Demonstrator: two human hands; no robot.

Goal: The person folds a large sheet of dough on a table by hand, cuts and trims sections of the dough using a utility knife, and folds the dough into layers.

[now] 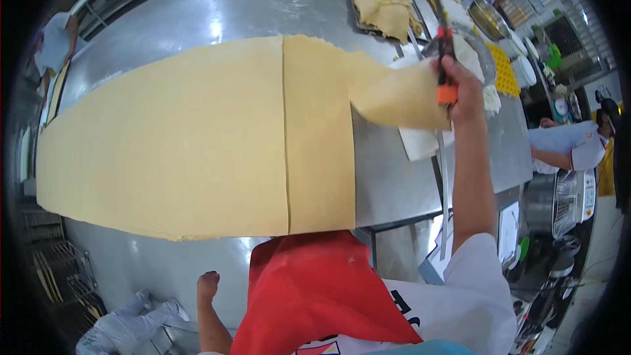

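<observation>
A wide sheet of pale yellow dough [164,138] covers much of the metal table, and a straight cut line crosses it. Right of that line lies a narrower section of dough [320,151]. From its far right corner a loose flap of dough [401,95] is pulled up and to the right. My right hand [467,89] is closed around a black and orange box cutter [447,59], with the flap's end at the fingers. My left hand [208,283] hangs low beside the red apron, fingers curled, apart from the table; nothing shows in it.
A tray of crumpled dough scraps [381,3] sits at the far edge. A long metal strip [444,204] lies by my right forearm. Beyond are a yellow egg tray [503,69] and a metal bowl [488,18]. Co-workers stand at the left, right and far right.
</observation>
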